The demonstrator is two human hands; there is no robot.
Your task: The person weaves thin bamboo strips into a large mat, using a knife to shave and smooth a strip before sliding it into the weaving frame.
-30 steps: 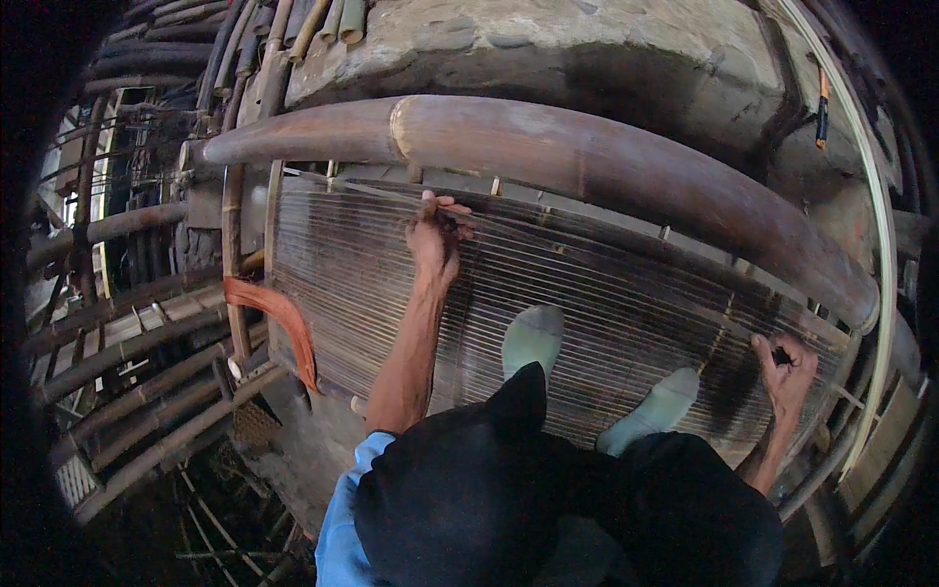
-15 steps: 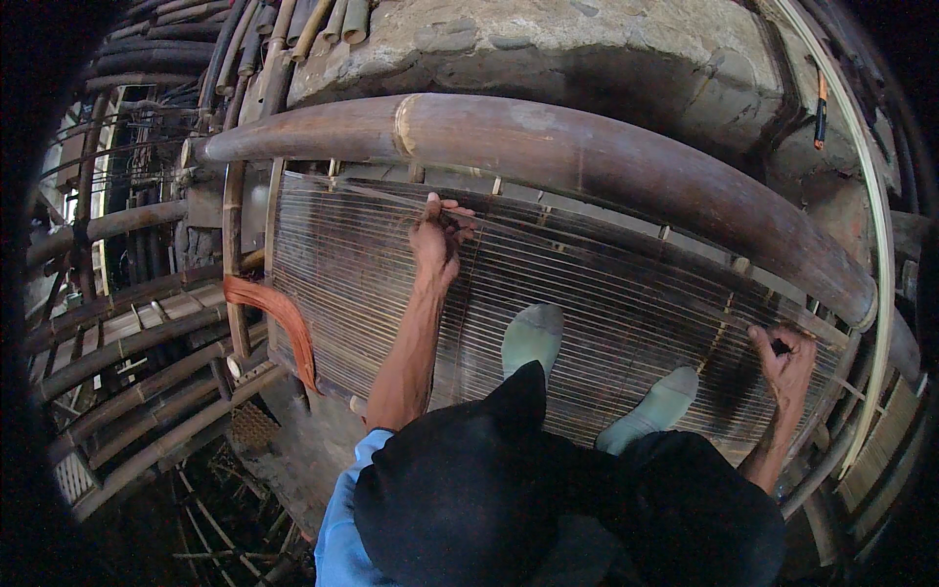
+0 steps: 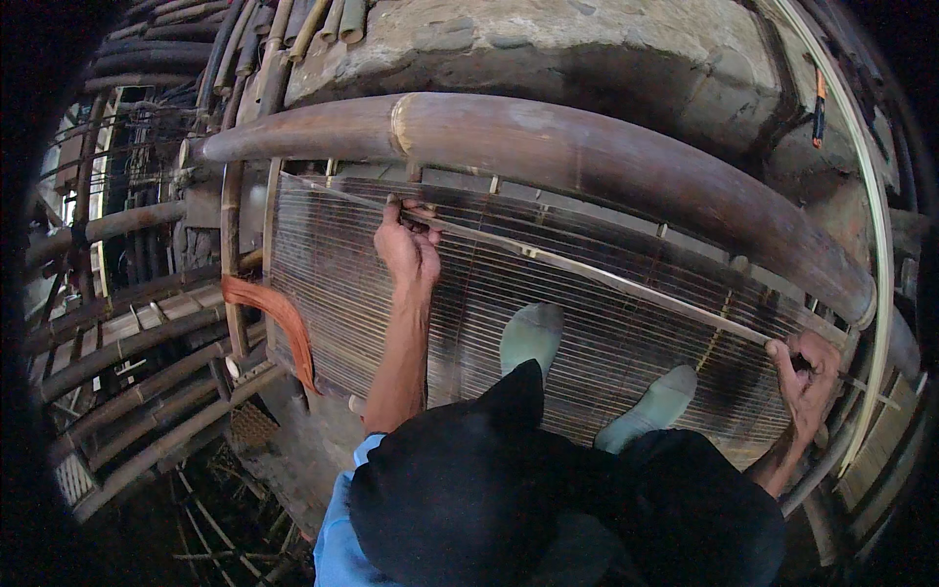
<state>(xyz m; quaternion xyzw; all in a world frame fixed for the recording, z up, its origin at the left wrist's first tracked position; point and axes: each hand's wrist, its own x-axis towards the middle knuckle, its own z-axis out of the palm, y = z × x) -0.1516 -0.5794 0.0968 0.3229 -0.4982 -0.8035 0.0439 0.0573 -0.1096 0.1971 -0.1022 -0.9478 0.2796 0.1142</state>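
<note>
- the left hand (image 3: 409, 247) has its thumb and bent fingers clamped on a long thin strip (image 3: 597, 276), near the top of the frame.
- the right hand (image 3: 808, 377) pinches the same strip near its right end, with the thumb and fingers together on it.
- the strip runs tilted, higher on the left and lower on the right, across many rows of thin lines (image 3: 337, 269). it pokes out a bit past the right hand.
- a fat brown bamboo pole (image 3: 606, 152) goes across, just beyond the rows.
- two feet in pale green socks (image 3: 531, 338) are over the rows, between the two arms.
- an orange-brown bundle (image 3: 284, 311) hangs over the left side, near a thin upright pole (image 3: 232, 210).
- a rough stone ledge (image 3: 558, 54) is behind the fat pole.
</note>
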